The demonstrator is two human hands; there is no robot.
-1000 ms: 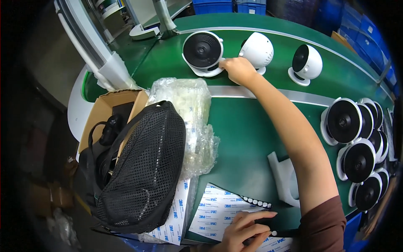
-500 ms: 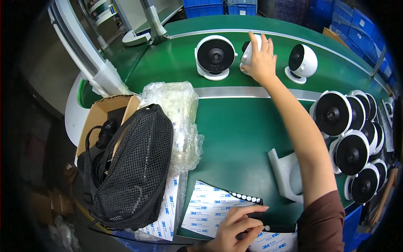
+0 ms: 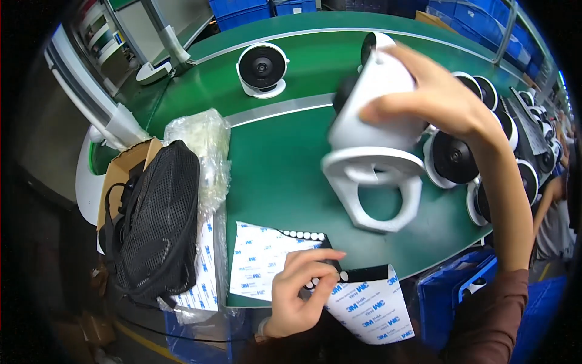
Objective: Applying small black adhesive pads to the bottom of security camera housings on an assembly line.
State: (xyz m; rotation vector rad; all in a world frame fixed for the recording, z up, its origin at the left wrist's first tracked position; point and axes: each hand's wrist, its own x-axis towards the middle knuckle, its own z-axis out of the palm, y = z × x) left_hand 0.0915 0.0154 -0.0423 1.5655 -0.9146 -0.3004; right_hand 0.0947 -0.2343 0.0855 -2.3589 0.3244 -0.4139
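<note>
White rounded device with black front and disc base (image 3: 373, 134), standing on the far green belt (image 3: 321, 67) half a second ago, now hangs beside the white foam cradle (image 3: 412, 200), clamped in the right hand (image 3: 445, 97); the left hand's (image 3: 300, 294) thumb and forefinger pinch a black-edged white sheet (image 3: 373, 309).

The table (image 3: 273, 176) is brightly and evenly lit, while the floor (image 3: 139, 333) at lower left is left dim. The right hand (image 3: 436, 97) and its white device (image 3: 379, 103) are blurred. Highlights are caught on the bubble wrap (image 3: 203, 139); straight edges are bowed toward the rim, corners blacked out
</note>
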